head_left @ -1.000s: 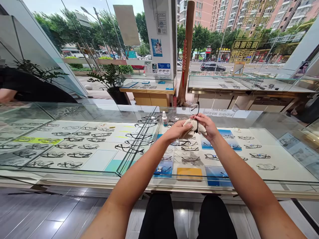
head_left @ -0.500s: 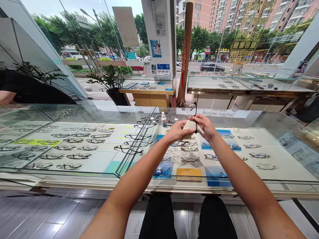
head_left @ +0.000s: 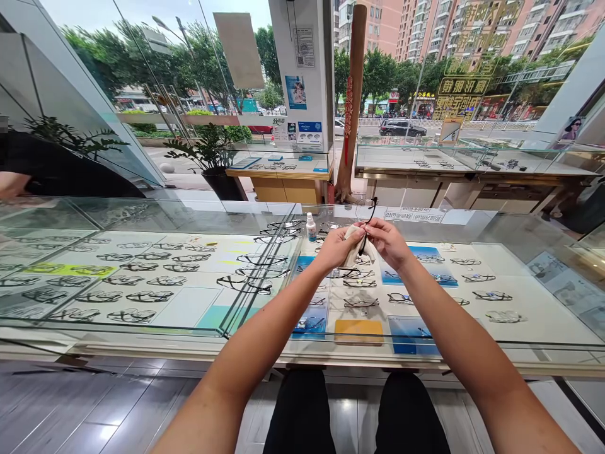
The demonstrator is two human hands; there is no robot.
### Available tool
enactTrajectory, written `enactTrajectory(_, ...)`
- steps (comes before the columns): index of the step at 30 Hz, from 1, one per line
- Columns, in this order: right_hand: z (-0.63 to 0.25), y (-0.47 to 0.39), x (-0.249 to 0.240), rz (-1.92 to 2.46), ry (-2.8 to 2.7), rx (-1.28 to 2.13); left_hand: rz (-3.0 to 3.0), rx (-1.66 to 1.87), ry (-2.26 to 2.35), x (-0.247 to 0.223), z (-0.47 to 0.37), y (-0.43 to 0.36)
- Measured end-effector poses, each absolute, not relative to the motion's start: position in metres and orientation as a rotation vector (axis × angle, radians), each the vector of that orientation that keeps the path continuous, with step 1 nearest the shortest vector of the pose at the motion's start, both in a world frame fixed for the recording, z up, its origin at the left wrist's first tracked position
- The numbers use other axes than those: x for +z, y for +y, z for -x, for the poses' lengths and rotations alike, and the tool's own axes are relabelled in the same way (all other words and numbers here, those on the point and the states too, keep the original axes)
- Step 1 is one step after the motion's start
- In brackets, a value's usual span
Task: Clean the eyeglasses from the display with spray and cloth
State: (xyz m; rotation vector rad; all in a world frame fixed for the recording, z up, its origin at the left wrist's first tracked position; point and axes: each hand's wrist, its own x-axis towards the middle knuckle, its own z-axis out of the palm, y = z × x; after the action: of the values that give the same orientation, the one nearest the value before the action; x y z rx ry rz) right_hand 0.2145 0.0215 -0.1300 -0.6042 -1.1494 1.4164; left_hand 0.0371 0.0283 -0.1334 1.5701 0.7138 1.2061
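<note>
Above the glass display case, my left hand [head_left: 336, 247] is closed on a pale cloth [head_left: 353, 249], which hangs below its fingers. My right hand [head_left: 386, 241] pinches a pair of dark-rimmed glasses [head_left: 373, 209] close beside the cloth. One dark curved part of the glasses sticks up above my fingers, and another dark part shows against the cloth. My fingers and the cloth hide the rest of the frame. A small white bottle [head_left: 311, 228] stands on the glass just left of my hands.
Rows of glasses [head_left: 150, 296] lie inside the glass case [head_left: 189, 329]. A yellow case [head_left: 358, 331] sits near its front edge. At the far left is a person's dark sleeve [head_left: 61, 167]. A wooden post [head_left: 350, 107] rises behind the case.
The glasses have turned in my hands, and their upper part has shifted slightly right. The cloth now hangs lower and is more folded. My right fingers have closed in towards my left hand.
</note>
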Motion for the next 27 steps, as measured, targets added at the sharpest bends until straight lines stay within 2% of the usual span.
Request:
enactTrajectory(11,-0.221,0.030,-0.133,0.588,-1.099,1.436,-1.414,0.835,0.553,-0.127,-0.023,0.027)
enactTrajectory(27,-0.212,0.023,-0.133,0.546,-1.105,1.462,-1.487,1.080,0.638,-0.137,-0.035,0.027)
